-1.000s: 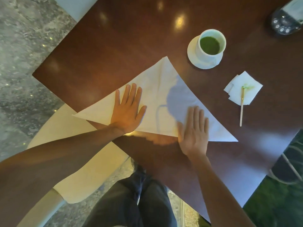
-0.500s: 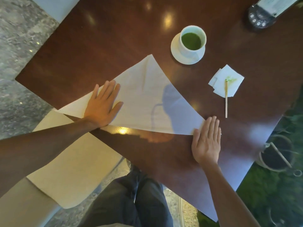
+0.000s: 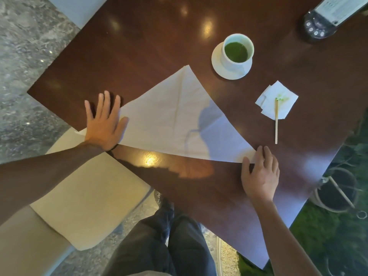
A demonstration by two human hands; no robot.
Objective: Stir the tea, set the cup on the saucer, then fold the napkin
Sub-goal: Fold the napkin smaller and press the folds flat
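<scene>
A white napkin (image 3: 171, 120) lies folded into a triangle on the dark wooden table (image 3: 151, 44), its apex pointing away from me. My left hand (image 3: 104, 124) lies flat with spread fingers on the napkin's left corner. My right hand (image 3: 260, 172) rests on the right corner, fingers slightly bent over the tip. A white cup (image 3: 238, 51) of green tea stands on a white saucer (image 3: 218, 62) beyond the napkin. A wooden stir stick (image 3: 276, 120) lies to the right, its tip on a small stained tissue (image 3: 278, 101).
A dark device with buttons (image 3: 318, 26) sits at the table's far right corner. A cream seat cushion (image 3: 83, 188) is below the table's left edge. A round pot with a stick (image 3: 336, 192) stands on the floor at right. My legs are under the near edge.
Both hands have slid outward along the napkin's folded edge, the left toward the left corner and the right toward the right corner. The camera view shifted slightly.
</scene>
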